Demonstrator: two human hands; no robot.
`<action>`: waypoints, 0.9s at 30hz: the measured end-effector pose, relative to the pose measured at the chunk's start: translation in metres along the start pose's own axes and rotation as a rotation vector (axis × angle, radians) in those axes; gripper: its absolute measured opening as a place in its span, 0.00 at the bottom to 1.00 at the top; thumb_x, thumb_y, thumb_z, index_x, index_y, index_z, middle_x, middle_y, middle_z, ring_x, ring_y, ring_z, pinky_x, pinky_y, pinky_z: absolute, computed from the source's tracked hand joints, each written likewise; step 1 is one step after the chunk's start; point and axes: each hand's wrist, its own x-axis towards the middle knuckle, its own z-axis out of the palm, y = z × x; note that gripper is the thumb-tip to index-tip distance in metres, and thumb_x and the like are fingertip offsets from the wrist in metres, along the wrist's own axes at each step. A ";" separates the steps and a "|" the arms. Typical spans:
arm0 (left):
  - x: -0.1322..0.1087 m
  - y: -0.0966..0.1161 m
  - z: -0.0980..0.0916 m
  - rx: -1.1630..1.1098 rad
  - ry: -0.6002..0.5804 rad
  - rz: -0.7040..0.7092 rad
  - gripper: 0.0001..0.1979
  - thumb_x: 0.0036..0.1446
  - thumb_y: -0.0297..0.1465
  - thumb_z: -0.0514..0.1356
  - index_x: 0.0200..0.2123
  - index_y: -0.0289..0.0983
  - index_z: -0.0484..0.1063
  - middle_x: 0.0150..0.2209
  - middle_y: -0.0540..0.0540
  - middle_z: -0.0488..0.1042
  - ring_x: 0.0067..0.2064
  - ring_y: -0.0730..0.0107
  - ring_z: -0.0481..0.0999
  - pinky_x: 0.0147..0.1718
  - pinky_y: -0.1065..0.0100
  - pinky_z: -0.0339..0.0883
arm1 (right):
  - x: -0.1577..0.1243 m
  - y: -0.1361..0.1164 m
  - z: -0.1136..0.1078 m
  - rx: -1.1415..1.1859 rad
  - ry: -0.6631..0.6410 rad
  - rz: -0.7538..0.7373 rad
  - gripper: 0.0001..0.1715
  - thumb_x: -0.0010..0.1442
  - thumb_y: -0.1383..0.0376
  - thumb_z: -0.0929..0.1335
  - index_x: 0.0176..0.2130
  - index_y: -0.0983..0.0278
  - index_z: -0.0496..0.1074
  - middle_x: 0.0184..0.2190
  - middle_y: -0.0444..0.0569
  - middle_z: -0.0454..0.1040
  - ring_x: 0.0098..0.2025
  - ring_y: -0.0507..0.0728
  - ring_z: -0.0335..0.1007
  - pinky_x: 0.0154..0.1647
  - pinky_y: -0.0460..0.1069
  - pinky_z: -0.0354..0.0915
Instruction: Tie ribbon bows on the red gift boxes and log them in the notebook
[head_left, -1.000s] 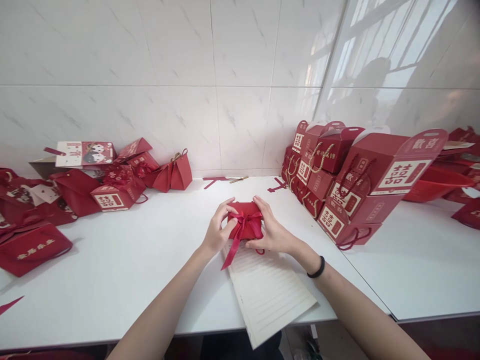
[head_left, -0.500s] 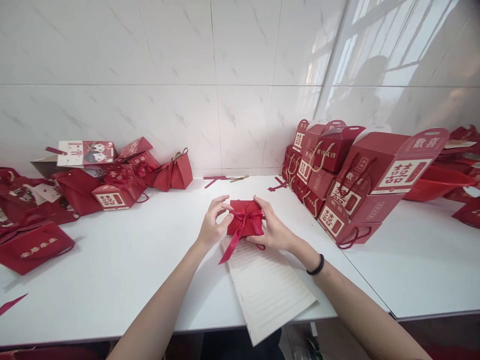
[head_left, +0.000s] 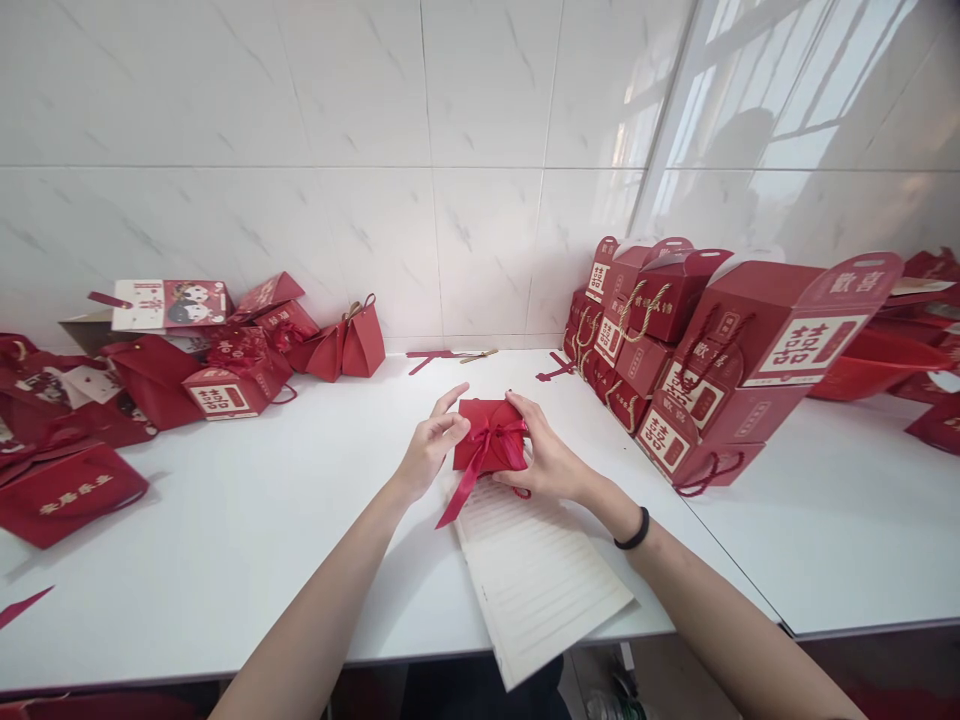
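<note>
A small red box (head_left: 471,457) with a pink-red ribbon bow (head_left: 491,437) stands at the middle of the white table, at the top end of a lined sheet of paper (head_left: 540,580). My right hand (head_left: 551,455) wraps round the box's right side, thumb low and fingers at its top corner. At the box's upper left is my left hand (head_left: 435,445), its thumb tip by the box edge and its index finger raised apart. One ribbon tail hangs down to the left over the paper.
Stacked red gift boxes (head_left: 750,340) stand at the right, with a red basin (head_left: 862,365) behind. More red boxes (head_left: 232,390) and bags (head_left: 364,340) line the left. Ribbon scraps (head_left: 555,370) lie near the tiled wall (head_left: 487,250).
The fingers of my left hand have opened and lifted a little from the bow. My right hand and the box have stayed almost where they were.
</note>
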 end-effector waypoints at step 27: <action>-0.006 0.001 0.017 0.440 0.280 0.194 0.09 0.52 0.30 0.57 0.24 0.38 0.58 0.45 0.43 0.63 0.51 0.61 0.66 0.47 0.59 0.68 | 0.002 -0.003 0.000 -0.070 -0.014 -0.053 0.58 0.46 0.59 0.74 0.63 0.60 0.39 0.61 0.60 0.44 0.65 0.64 0.37 0.63 0.63 0.47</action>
